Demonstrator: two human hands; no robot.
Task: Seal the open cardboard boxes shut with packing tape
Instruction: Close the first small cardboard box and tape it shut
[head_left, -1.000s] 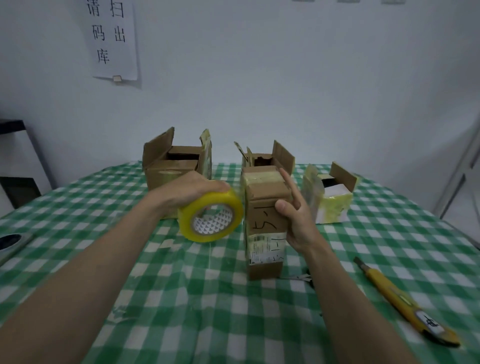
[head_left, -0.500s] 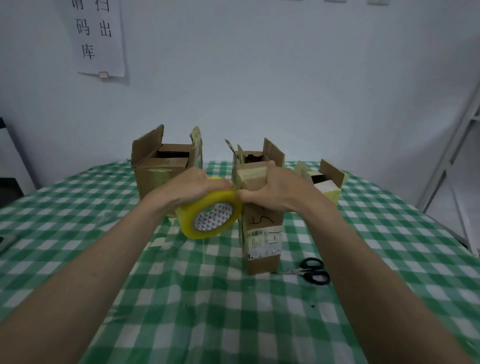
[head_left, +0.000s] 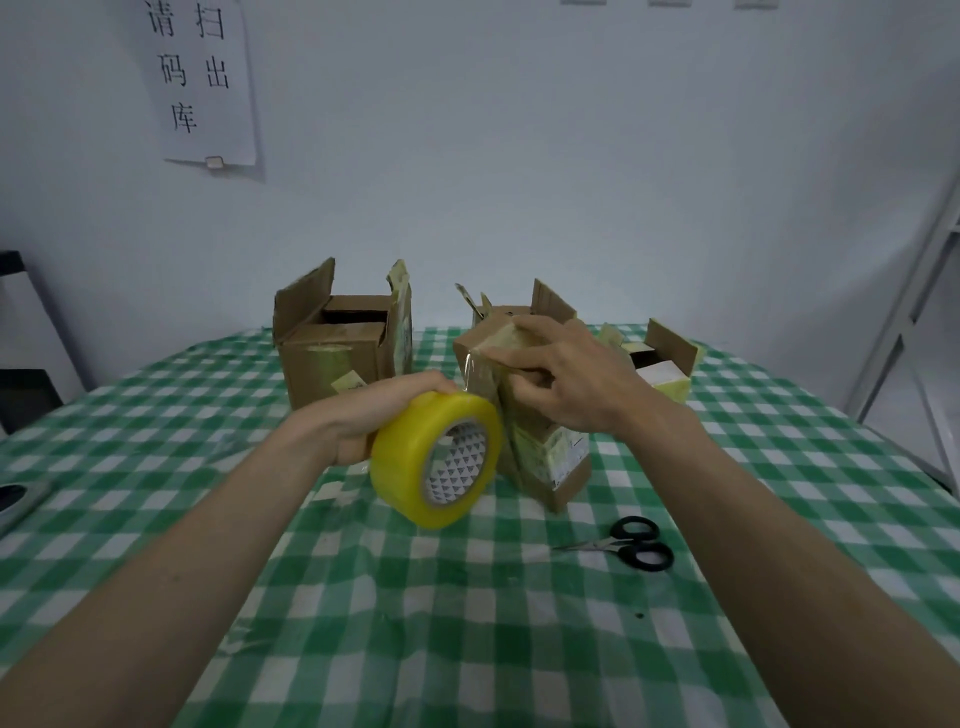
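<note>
The left hand (head_left: 374, 415) is grasping the yellow tape roll (head_left: 436, 460) just left of the tall box (head_left: 524, 415), which is standing tilted on the checked table (head_left: 467, 623). The right hand (head_left: 576, 379) is lying on the box top, fingers pressing the clear tape strip (head_left: 475, 371) down. Scissors (head_left: 631, 543) are lying near the box.

Packing rm: boxes (head_left: 343, 348), tape roll (head_left: 410, 467), wall notice (head_left: 202, 83).

The right hand (head_left: 571, 384) hides the tall box's (head_left: 545, 457) top, perhaps already taped.
</note>
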